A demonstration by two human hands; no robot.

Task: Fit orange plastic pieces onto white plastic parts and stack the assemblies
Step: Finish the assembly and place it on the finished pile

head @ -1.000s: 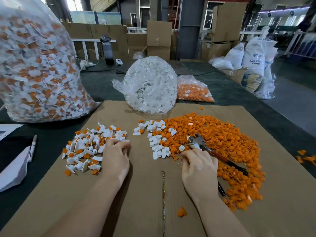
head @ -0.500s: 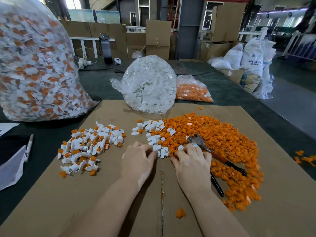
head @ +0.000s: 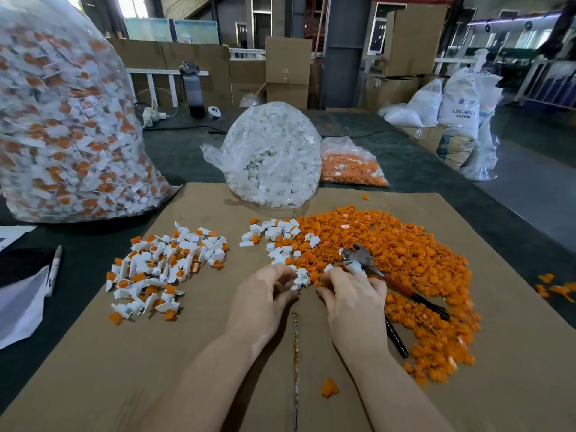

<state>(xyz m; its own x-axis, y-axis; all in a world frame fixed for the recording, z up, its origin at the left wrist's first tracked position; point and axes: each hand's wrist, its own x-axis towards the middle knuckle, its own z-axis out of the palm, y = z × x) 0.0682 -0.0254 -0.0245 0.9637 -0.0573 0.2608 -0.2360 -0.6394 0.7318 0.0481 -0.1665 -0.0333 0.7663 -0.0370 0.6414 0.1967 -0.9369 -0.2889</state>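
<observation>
Fingers of left hand [head: 265, 299] curl, pinching a white part [head: 301, 278] | right hand [head: 353, 296] fingers curled at the orange pile's [head: 405, 263] edge, hold unclear | pliers [head: 383, 277] lie on that pile | assemblies [head: 162, 269] heaped left on cardboard [head: 187, 385] | bagged white parts [head: 274, 154] beyond.

Just beyond your grip, matt orange plastic pieces [head: 389, 244] lie on dull brown cardboard [head: 218, 369], dull metal pliers [head: 358, 255] among them, with glossy clear bags [head: 274, 151] farther off.
</observation>
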